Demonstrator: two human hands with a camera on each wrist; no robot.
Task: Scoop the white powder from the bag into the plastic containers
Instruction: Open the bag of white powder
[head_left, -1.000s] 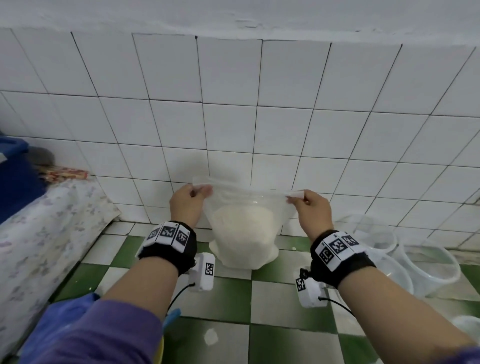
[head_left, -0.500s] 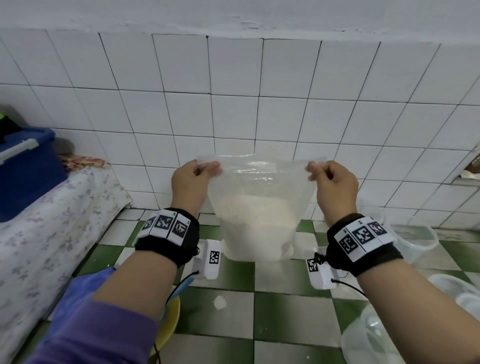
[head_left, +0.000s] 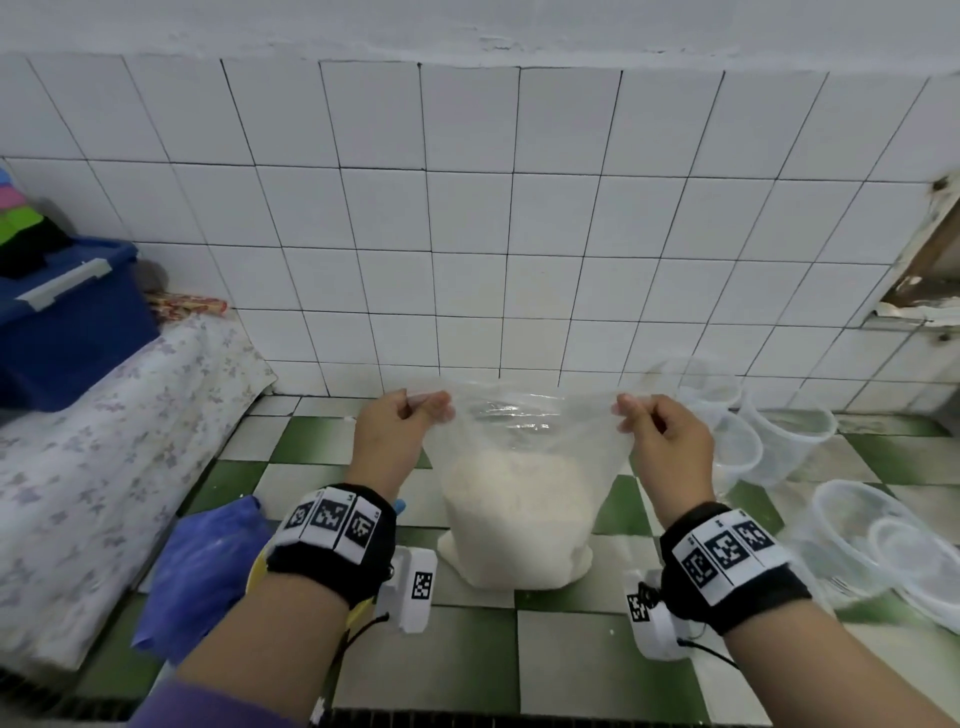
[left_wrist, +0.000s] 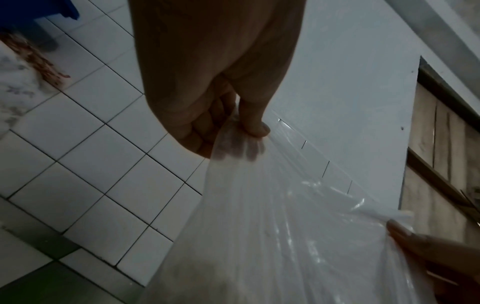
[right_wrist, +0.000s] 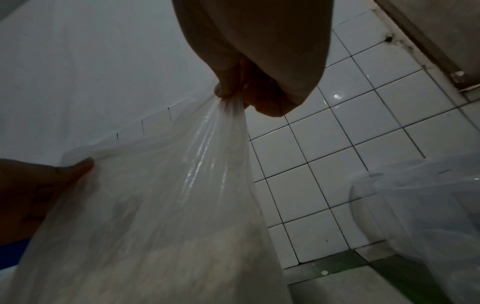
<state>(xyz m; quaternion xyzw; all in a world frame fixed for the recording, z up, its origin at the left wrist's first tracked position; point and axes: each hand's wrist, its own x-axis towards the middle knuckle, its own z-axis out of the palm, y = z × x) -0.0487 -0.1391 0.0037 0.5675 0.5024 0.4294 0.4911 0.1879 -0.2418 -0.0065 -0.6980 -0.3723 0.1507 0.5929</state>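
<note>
Since half a second earlier, the bag (head_left: 519, 467) had dropped lower in the frame, its bottom now sitting on the green-and-white floor (head_left: 571, 654) at centre, with the white powder (head_left: 514, 514) heaped in its lower half. Left hand (head_left: 395, 436) and right hand (head_left: 662, 441) each pinched a top corner of the bag between thumb and curled fingers, stretching its mouth wide. Clear plastic containers (head_left: 779, 441) stood at the right of the frame, beside the tiled wall (head_left: 467, 234).

Head view evenly bright, edges bowed; wrist views dim.
</note>
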